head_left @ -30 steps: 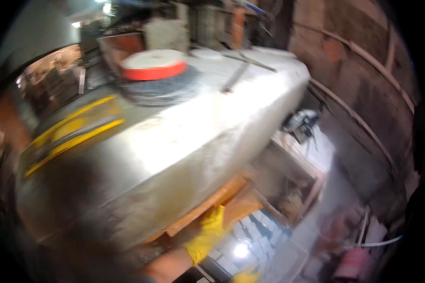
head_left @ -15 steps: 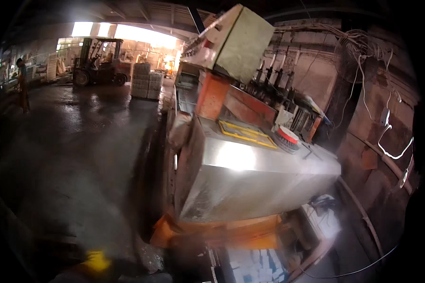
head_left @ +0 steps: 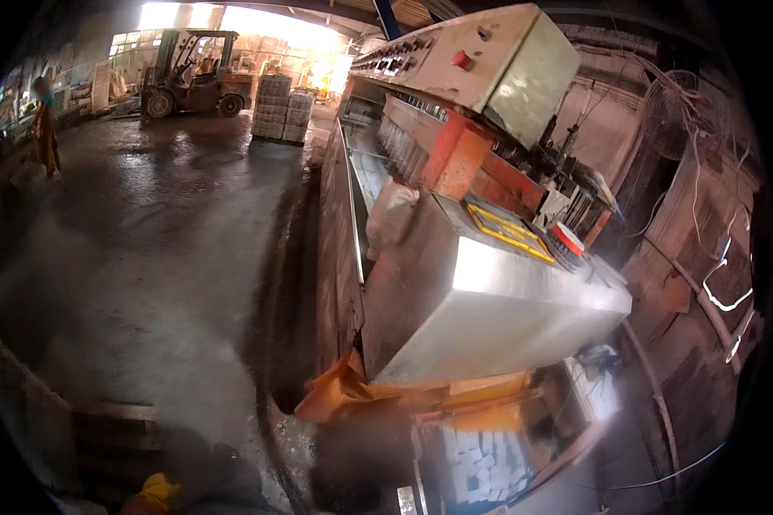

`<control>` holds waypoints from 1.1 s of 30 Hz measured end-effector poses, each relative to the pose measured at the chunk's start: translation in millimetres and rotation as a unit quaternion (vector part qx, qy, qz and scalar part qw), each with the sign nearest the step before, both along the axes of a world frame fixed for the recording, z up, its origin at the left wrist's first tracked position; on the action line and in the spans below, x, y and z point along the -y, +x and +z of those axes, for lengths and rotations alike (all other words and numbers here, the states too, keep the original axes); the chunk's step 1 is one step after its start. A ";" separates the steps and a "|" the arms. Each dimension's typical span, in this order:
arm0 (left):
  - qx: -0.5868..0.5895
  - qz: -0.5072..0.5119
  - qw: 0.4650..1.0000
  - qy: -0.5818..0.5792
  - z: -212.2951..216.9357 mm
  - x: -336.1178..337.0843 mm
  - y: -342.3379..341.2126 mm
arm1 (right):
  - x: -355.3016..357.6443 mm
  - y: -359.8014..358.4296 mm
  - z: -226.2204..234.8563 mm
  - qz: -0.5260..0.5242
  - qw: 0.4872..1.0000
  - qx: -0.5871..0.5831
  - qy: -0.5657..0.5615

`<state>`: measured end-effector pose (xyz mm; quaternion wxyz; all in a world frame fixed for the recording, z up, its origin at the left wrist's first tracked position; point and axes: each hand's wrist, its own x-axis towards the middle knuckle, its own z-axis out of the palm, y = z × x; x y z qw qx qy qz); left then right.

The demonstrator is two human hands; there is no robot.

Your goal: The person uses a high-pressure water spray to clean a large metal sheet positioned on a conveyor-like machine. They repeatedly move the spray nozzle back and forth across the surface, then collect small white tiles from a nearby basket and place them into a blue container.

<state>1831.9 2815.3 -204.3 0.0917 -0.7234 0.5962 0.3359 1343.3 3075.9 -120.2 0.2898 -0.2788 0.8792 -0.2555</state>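
Observation:
My left hand (head_left: 153, 495), in what looks like a yellow glove, shows dimly at the lower left edge. Its fingers are too blurred to make out, and nothing can be seen in it. My right hand is out of the picture. Ahead of me stands a long machine with a sloped metal end cover (head_left: 532, 313). On top of that lie a yellow frame (head_left: 511, 232) and a round, dark brush-like disc with a red and white top (head_left: 567, 240). Below the cover, small pale blocks (head_left: 485, 463) fill a tray beside an orange sheet (head_left: 343, 390).
A control box with a red button (head_left: 462, 60) overhangs the machine. White cables (head_left: 726, 300) hang along the right wall. Across the wet floor (head_left: 163, 257) stand a forklift (head_left: 193, 77), stacked blocks (head_left: 282, 107) and another person (head_left: 45, 129) at far left.
The view has turned, so the machine sits further right and more of its long side shows. The yellow-gloved hand appears slightly lower and further left.

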 end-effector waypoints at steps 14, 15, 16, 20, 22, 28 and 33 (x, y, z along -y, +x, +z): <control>-0.156 0.044 0.987 0.014 8.1 205.6 -13.4 | 380.3 -58.4 50.0 0.214 0.951 0.081 -0.207; -0.150 0.053 0.987 0.014 7.9 222.9 -6.3 | 413.4 -67.7 55.6 0.207 0.944 0.077 -0.243; -0.146 0.058 0.987 0.016 7.1 240.8 -1.7 | 441.8 -82.6 54.1 0.186 0.947 0.001 -0.262; -0.140 0.066 0.988 -0.011 19.5 318.8 13.7 | 536.7 -88.6 149.0 0.154 0.923 -0.232 -0.267; -0.175 0.017 0.984 -0.023 25.3 376.0 -22.9 | 560.8 -152.9 125.0 0.102 0.845 -0.418 -0.317; -0.225 -0.061 0.971 -0.058 60.0 504.5 -114.0 | 693.9 -208.2 116.2 -0.056 0.921 -0.373 0.097; -0.228 -0.130 0.965 -0.026 57.3 609.5 -206.2 | 764.1 -271.1 95.9 -0.042 0.893 -0.445 0.052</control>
